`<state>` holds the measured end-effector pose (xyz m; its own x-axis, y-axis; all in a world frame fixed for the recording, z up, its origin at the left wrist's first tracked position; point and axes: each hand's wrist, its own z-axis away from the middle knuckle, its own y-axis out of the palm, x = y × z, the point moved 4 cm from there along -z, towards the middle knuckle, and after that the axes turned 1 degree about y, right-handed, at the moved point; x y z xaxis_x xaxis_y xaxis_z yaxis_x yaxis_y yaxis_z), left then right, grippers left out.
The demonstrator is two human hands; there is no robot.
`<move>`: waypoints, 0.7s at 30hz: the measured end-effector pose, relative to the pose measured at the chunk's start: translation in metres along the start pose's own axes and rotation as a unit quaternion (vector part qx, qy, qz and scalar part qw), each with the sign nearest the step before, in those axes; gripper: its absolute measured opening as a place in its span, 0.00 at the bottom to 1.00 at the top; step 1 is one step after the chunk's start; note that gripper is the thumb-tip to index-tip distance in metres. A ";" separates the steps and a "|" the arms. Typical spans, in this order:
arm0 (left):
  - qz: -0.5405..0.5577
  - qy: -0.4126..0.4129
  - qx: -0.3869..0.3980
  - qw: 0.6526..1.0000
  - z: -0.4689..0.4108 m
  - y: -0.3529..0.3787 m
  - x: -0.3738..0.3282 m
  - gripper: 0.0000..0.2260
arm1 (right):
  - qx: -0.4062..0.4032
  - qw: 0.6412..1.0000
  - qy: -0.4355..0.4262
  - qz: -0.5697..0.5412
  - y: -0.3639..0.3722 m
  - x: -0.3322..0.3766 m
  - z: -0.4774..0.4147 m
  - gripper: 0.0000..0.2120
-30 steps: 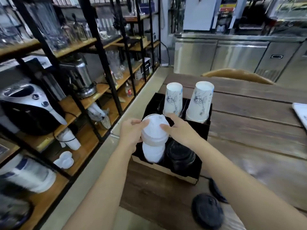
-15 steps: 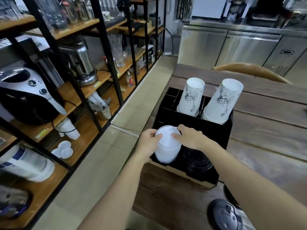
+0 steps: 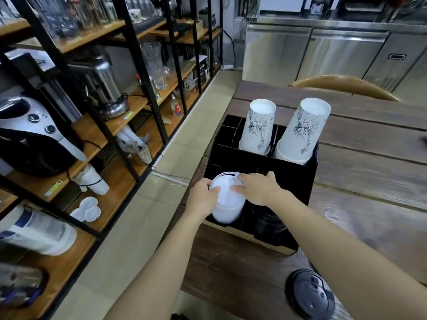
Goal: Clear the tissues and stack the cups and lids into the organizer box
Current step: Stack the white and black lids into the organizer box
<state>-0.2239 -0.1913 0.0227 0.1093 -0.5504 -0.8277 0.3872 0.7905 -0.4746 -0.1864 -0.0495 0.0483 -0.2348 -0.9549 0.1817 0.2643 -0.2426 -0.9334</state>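
A black organizer box (image 3: 293, 176) stands at the left edge of a wooden table (image 3: 369, 172). Two stacks of upside-down white printed paper cups (image 3: 260, 125) (image 3: 300, 130) fill its two back compartments. A stack of white lids (image 3: 227, 202) sits in the front left compartment. My left hand (image 3: 203, 197) grips that stack on its left side and my right hand (image 3: 256, 188) presses on its top right. A stack of black lids (image 3: 268, 222) fills the front right compartment. One loose black lid (image 3: 310, 294) lies on the table near me, under my right forearm.
A black metal rack with wooden shelves (image 3: 129, 105) runs along the left, holding appliances, glassware and white lids (image 3: 86, 210). A tiled floor strip (image 3: 138, 222) separates it from the table. A wooden chair back (image 3: 342, 85) and steel cabinets (image 3: 323, 51) are behind the table.
The white lid stack has gone down from above the box into the front left compartment, with both hands following it. The camera has tilted slightly.
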 end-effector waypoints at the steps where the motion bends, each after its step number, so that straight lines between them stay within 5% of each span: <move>1: -0.023 0.005 -0.007 1.000 0.002 0.000 -0.003 0.12 | -0.030 0.999 -0.011 0.016 -0.002 -0.001 0.001 0.23; 6: -0.057 0.108 -0.132 0.984 0.033 -0.002 -0.036 0.15 | -0.265 0.959 -0.039 -0.089 -0.025 -0.020 0.025 0.18; 9: -0.035 0.205 -0.161 0.965 0.059 0.011 -0.064 0.11 | -0.321 0.932 -0.039 -0.162 -0.028 -0.043 0.049 0.13; 15: -0.092 0.290 0.037 0.952 0.109 0.089 -0.074 0.08 | -0.364 0.907 0.037 -0.211 0.001 -0.098 0.098 0.08; 21: -0.242 0.190 0.193 0.932 0.125 0.152 -0.033 0.14 | -0.382 0.896 0.083 -0.211 0.045 -0.134 0.152 0.16</move>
<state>-0.0540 -0.0863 0.0158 -0.4679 -0.6239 -0.6260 0.6158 0.2779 -0.7373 -0.0007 0.0419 0.0292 -0.3160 -0.7511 0.5796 -0.5842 -0.3273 -0.7427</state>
